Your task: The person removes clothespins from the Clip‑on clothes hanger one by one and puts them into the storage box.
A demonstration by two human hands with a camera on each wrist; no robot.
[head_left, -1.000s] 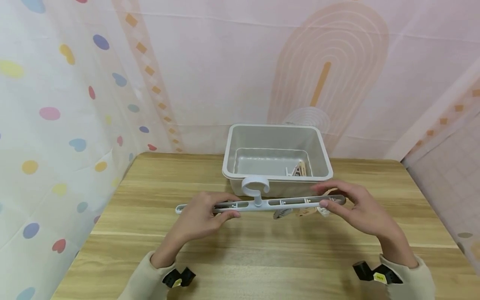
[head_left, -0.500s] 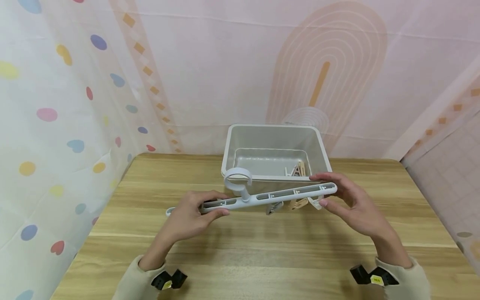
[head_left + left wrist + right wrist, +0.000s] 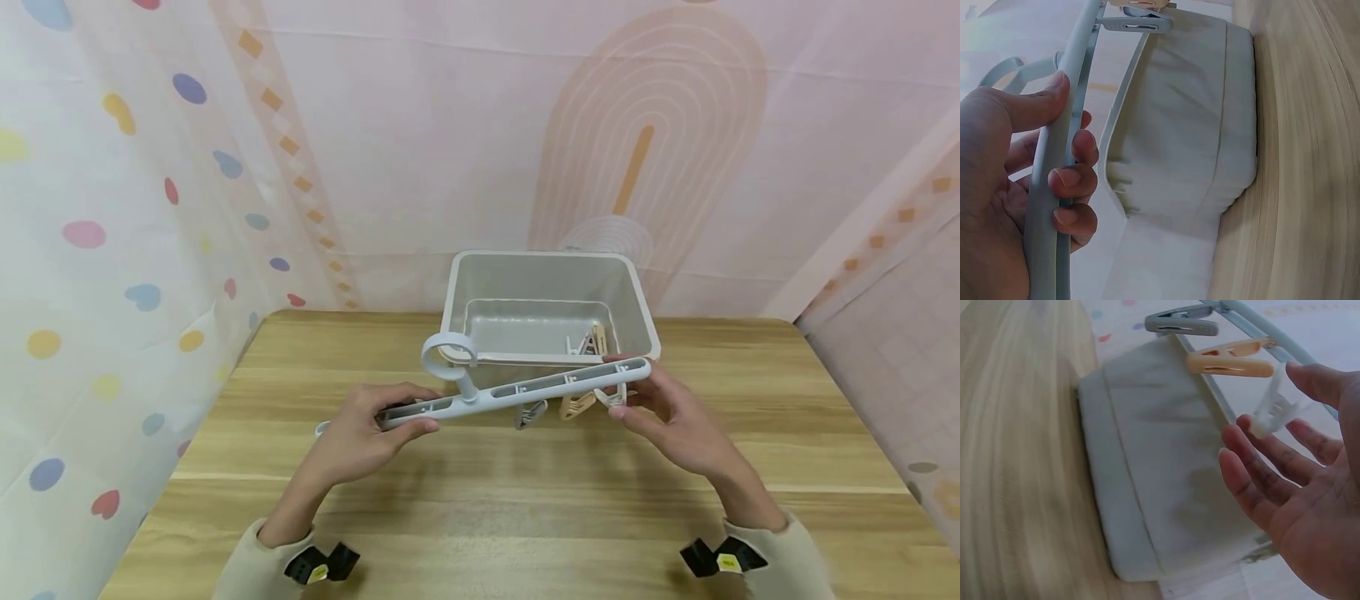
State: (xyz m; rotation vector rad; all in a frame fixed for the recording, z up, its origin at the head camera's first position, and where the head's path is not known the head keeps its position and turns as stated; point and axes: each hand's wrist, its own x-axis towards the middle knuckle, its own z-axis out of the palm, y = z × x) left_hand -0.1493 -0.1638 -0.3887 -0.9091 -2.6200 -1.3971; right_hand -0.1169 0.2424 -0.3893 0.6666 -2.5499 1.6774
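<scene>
My left hand grips a light blue-grey plastic hanger left of its round hook, fingers wrapped round the bar in the left wrist view. The bar is held above the table, its right end raised. From its right half hang a grey clothespin, an orange-beige clothespin and, outermost, a white clothespin, blurred in the right wrist view. At that end is my right hand. Its thumb tip is at the white clothespin; the other fingers are spread loosely behind, not closed round it.
Behind the hanger, a grey plastic bin stands at the back of the wooden table. Several loose clothespins lie in its right front corner. A patterned cloth hangs behind the table and along its left side.
The hanger and both hands have shifted left, and the hanger's right end has risen. My right hand has gone from the bar's end to beside the white clothespin.
</scene>
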